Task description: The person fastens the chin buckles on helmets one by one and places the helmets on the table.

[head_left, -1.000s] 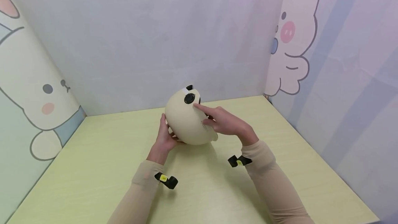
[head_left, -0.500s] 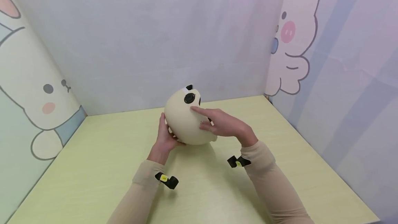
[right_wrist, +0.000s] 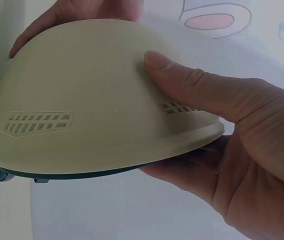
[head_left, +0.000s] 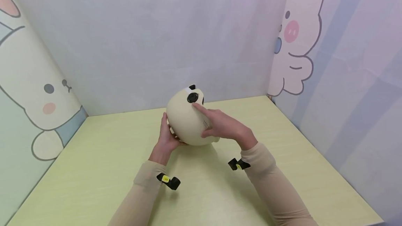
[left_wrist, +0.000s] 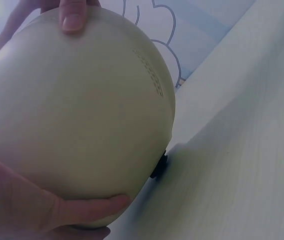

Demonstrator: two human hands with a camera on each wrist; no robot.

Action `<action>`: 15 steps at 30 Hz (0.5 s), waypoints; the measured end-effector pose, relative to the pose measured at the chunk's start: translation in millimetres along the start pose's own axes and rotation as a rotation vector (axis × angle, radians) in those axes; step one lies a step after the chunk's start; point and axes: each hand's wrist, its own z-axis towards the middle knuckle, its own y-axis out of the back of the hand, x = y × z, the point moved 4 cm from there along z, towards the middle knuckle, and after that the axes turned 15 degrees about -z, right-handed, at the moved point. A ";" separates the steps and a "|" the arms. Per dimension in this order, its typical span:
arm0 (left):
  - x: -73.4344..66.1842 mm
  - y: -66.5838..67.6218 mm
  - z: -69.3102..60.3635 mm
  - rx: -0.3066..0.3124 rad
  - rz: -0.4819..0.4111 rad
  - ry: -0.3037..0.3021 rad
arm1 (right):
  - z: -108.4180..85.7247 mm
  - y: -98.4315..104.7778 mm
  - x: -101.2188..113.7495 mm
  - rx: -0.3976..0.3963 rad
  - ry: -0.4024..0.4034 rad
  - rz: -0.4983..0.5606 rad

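A cream helmet (head_left: 185,118) with a round black patch and a small black ear-like piece sits tilted above the table. My left hand (head_left: 166,140) holds it from the left, thumb along the shell and fingers beneath. The right hand (head_left: 224,125) grips the other side, index finger near the black patch and thumb lower down. In the right wrist view, that thumb (right_wrist: 182,82) presses the helmet (right_wrist: 81,85) beside a slotted vent, while other fingers go under the dark rim. The left hand (left_wrist: 26,205) shows at the lower left of the left wrist view.
The pale yellow-green table (head_left: 94,170) lies under both arms. A grey back curtain (head_left: 176,37) and side panels with cartoon animals enclose it. Each sleeve cuff carries a black wrist camera (head_left: 168,181).
The right hand has shifted slightly left. Its thumb has moved lower on the shell, so the vent shows between thumb and index finger. Left hand and helmet stay nearly still.
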 end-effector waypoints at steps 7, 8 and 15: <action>0.8 -2.5 0.3 -0.001 0.031 0.006 | -0.5 -0.5 -2.0 0.019 -0.023 0.027; 0.7 -2.5 0.4 -0.003 0.029 0.009 | -0.7 -0.8 -2.4 0.022 -0.025 0.031; 0.2 -1.0 0.0 -0.011 0.009 0.015 | -0.8 -0.3 -3.8 0.024 -0.009 0.051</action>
